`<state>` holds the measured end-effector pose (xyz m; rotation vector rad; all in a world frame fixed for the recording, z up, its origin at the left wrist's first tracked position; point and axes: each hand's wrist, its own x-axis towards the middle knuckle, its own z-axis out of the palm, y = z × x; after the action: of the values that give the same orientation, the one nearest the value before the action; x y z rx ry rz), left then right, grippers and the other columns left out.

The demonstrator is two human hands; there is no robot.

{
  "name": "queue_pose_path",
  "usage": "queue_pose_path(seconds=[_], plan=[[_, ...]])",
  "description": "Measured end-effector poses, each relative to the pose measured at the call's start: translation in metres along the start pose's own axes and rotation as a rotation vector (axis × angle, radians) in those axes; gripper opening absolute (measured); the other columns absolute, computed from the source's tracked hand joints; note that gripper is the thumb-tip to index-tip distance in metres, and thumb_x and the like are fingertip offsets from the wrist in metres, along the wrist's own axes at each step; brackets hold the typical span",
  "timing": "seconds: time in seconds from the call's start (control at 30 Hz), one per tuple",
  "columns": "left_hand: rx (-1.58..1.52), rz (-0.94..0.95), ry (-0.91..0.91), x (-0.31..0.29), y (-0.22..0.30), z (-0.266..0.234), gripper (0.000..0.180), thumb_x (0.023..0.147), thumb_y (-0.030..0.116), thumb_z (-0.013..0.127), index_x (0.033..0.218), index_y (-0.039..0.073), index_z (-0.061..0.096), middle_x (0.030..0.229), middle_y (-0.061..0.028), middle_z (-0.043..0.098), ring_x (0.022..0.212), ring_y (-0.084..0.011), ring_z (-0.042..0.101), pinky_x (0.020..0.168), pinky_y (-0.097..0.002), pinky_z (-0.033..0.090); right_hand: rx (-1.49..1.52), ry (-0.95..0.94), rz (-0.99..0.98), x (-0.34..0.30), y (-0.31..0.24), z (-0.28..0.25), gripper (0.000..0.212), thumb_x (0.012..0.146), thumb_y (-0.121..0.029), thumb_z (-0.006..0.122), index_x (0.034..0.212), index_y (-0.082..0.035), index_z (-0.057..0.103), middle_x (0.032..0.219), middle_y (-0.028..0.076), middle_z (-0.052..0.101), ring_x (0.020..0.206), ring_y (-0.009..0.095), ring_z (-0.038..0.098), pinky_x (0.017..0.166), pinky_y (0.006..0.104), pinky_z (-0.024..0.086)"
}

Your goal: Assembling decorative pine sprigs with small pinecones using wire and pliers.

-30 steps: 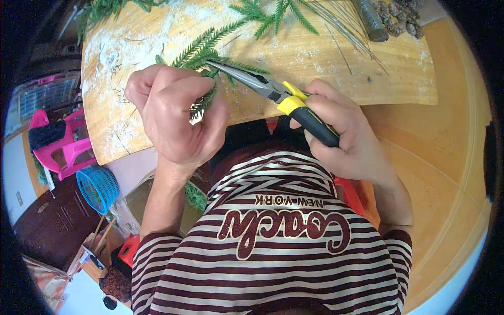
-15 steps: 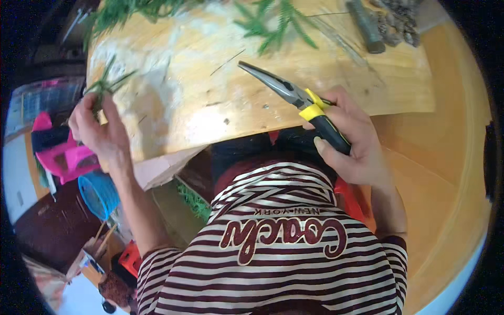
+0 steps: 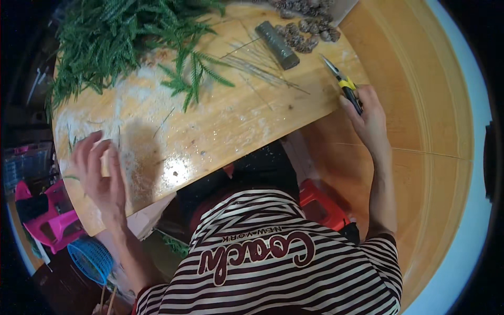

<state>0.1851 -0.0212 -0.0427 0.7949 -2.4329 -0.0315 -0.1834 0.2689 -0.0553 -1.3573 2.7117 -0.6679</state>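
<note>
My left hand [image 3: 100, 170] hovers over the table's left edge, fingers spread and apart. Bits of a green sprig [image 3: 71, 142] show behind these fingers; the rest of it is hidden. Long-nose pliers [image 3: 344, 83] with black and yellow grips are held in my right hand [image 3: 370, 113], jaws pointing up and left at the table's right edge. A loose green sprig [image 3: 195, 79] lies mid-table beside a big heap of green branches [image 3: 118, 42]. To its right are thin wires [image 3: 262, 71] and a dull green roll [image 3: 277, 44].
Brown pine cones [image 3: 304, 34] cluster at the far right of the wooden table [image 3: 226, 134], whose surface has whitish smears. Below the table stand a red stool [image 3: 320, 205] on the right, and a pink stool [image 3: 55, 220] and a blue basket [image 3: 92, 260] on the left.
My left hand has let go of the small sprig and spread its fingers. My right hand has carried the pliers toward the table's right edge. The view has shifted, showing more branches and cones.
</note>
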Motion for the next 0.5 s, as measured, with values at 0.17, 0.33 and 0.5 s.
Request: queue_pose_path(seconds=[0.17, 0.33, 0.5], plan=[[-0.286, 0.217, -0.155, 0.028, 0.067, 0.029, 0.017, 0.073, 0.003, 0.062, 0.090, 0.004, 0.060, 0.101, -0.0107, 0.059, 0.100, -0.0309, 0.051, 0.090, -0.0399, 0.036, -0.174, -0.007, -0.324, 0.024, 0.024, -0.004, 0.021, 0.082, -0.016, 0.063, 0.097, -0.003, 0.057, 0.111, 0.015, 0.053, 0.097, 0.033, 0.052, 0.081, 0.0379, 0.043], [-0.347, 0.447, -0.207, 0.064, 0.115, 0.059, 0.016, 0.070, 0.004, 0.063, 0.086, 0.003, 0.059, 0.097, -0.0088, 0.059, 0.097, -0.0278, 0.051, 0.087, -0.0393, 0.037, -0.266, -0.054, -0.486, 0.052, 0.035, -0.001, 0.024, 0.082, -0.014, 0.062, 0.103, -0.004, 0.056, 0.120, 0.014, 0.049, 0.107, 0.033, 0.049, 0.087, 0.0391, 0.041], [-0.106, 0.669, -0.286, 0.122, 0.138, 0.101, 0.014, 0.072, 0.008, 0.061, 0.085, 0.004, 0.063, 0.097, -0.0066, 0.061, 0.095, -0.0229, 0.053, 0.085, -0.0375, 0.038, -0.287, -0.024, -0.467, 0.062, 0.037, 0.002, 0.027, 0.082, -0.010, 0.061, 0.108, -0.005, 0.056, 0.126, 0.015, 0.046, 0.114, 0.034, 0.046, 0.094, 0.0400, 0.039]])
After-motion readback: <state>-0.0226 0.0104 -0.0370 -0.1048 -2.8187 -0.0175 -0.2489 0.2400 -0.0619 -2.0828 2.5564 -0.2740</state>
